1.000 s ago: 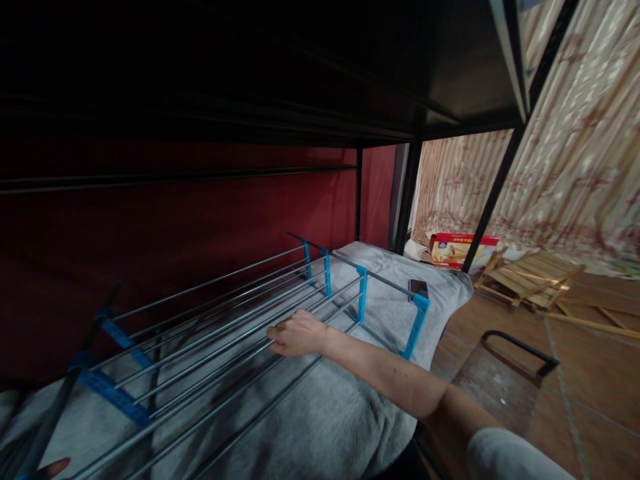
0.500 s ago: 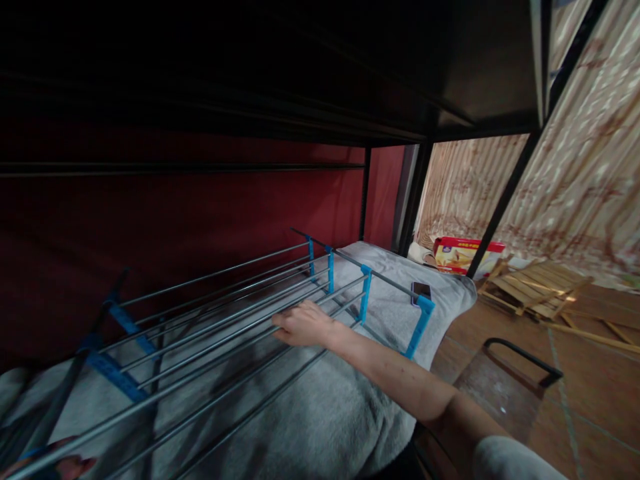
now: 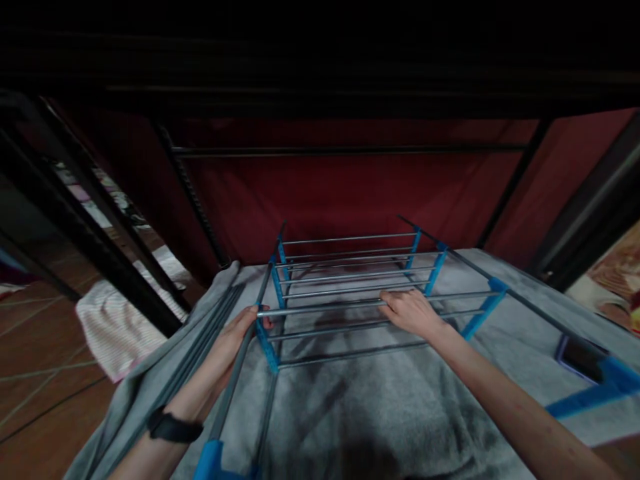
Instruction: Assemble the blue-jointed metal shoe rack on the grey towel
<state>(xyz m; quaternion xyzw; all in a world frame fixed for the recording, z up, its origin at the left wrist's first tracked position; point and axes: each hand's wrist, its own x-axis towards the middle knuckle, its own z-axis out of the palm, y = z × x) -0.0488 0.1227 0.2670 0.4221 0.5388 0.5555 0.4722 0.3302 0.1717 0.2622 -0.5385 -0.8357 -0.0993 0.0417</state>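
Note:
A rack of grey metal tubes and blue plastic brackets (image 3: 269, 348) stands on a grey blanket (image 3: 380, 413). My right hand (image 3: 407, 310) is closed over a horizontal metal tube (image 3: 320, 308), right of its middle. At that tube's left end, my left hand (image 3: 244, 325) wraps round the corner where the tube meets a blue bracket and the side pole; its fingertips show behind the tube. A dark band (image 3: 175, 425) is on the left wrist. At the front the side poles carry further blue brackets (image 3: 613, 380), with no crossbar visible between them.
Several loose tubes (image 3: 203, 353) lie on the blanket at left. A phone (image 3: 580, 359) lies at right, partly behind the rack's pole. Black frame posts (image 3: 95, 220) and a dark overhead panel surround the spot. A striped cloth (image 3: 123, 323) hangs at left.
The view has swung left. My left hand has come from the lower left edge fully into view at the tube's left end. My right hand still grips a tube.

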